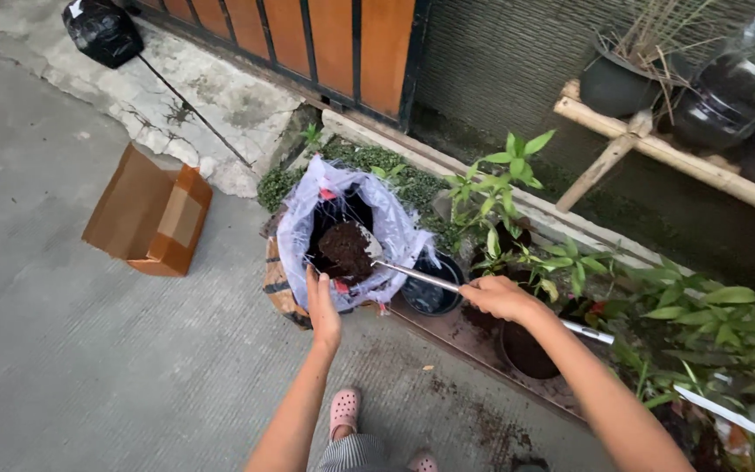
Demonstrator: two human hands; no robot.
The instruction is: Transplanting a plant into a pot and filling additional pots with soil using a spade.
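Head view, looking down at a paved yard beside a planted border. The right hand (502,297) is clenched around the metal handle of a trowel (412,274); the handle runs under the palm and its far end shows beyond the forearm. The trowel blade is held over the mouth of a soil bag (299,223) and carries a heap of dark soil (345,249). The bag is of pale, translucent plastic, open at the top and partly rolled down, with dark soil visible inside. The left hand (322,308) has its grip on the near rim of the bag, fingers pointing upward against the plastic; whether the fingers pinch the rim or only press on it cannot be told.

Just to the right of the bag, under the trowel handle, stands a small black pot (432,297). A second, larger pot (526,351) lies below the right wrist and appears to hold dark soil. Both pots sit at the edge of a border of green plants (517,201), with loose soil scattered on the ground near them.

Well to the left of the bag lies a brown cardboard box (155,214), tipped on the concrete floor (89,350). At the top left rests a black plastic sack (102,31) near an orange slatted gate (308,39). At the top right, a bamboo rack (657,149) carries dark pots. Pink sandals (344,411) show at the bottom edge.
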